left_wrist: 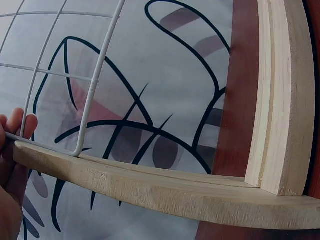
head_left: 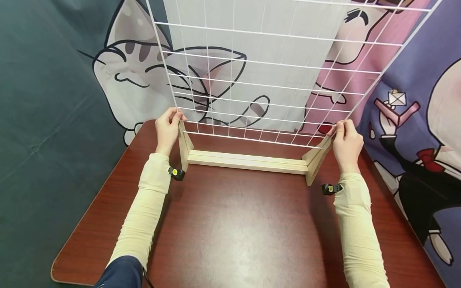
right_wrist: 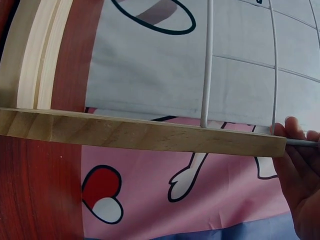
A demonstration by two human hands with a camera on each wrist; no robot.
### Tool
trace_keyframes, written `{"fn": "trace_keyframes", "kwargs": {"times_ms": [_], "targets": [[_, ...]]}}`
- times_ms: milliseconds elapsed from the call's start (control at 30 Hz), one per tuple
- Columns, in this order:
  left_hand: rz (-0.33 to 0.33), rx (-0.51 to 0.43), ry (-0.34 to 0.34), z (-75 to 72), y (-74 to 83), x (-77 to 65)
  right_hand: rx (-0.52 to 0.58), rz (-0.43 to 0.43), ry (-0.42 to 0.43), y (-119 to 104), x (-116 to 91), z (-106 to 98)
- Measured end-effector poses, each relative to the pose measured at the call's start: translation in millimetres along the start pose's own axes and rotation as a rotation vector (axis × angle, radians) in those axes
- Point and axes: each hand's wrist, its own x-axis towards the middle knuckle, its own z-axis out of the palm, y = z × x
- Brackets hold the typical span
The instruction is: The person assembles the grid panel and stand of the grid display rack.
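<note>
A white wire grid panel (head_left: pixel 252 139) stands leaning over a pale wooden stand made of two end pieces and a grooved crossbar (head_left: pixel 245 162). At the upper end of the left end piece (left_wrist: pixel 150 182), my left hand (head_left: pixel 168 128) pinches the grid's side wire. The panel's rounded corner lies along that piece's inner edge in the left wrist view. My right hand (head_left: pixel 347 144) grips the opposite side wire at the top of the right end piece (right_wrist: pixel 150 137). Its fingertips (right_wrist: pixel 292 125) show behind the grid; the palm side is partly cut off.
The stand is on a reddish-brown table (head_left: pixel 234 224). Behind it hangs a cloth backdrop (head_left: pixel 43 100) with cartoon cats, which also runs along the right side. Small black wrist cameras (head_left: pixel 177 173) are strapped over cream sleeves (head_left: pixel 144 212).
</note>
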Motion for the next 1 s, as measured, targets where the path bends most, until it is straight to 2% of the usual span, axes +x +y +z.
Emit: {"fn": "trace_keyframes", "kwargs": {"times_ms": [267,500,833,1000], "targets": [[-0.023,0.061,-0.018,-0.7,7.1,1.2,0.046,0.019,0.003,-2,0,-1],[-0.015,0.113,-0.015,-1.3,-25.9,10.0,0.049,0.018,-0.01,-2,1,-1],[-0.018,0.16,-0.052,-3.8,-20.5,12.2,-0.021,0.038,-0.002,-3,0,-2],[-0.029,0.176,-0.03,-4.2,-19.7,12.8,-0.051,0.02,-0.004,-4,0,0]]}}
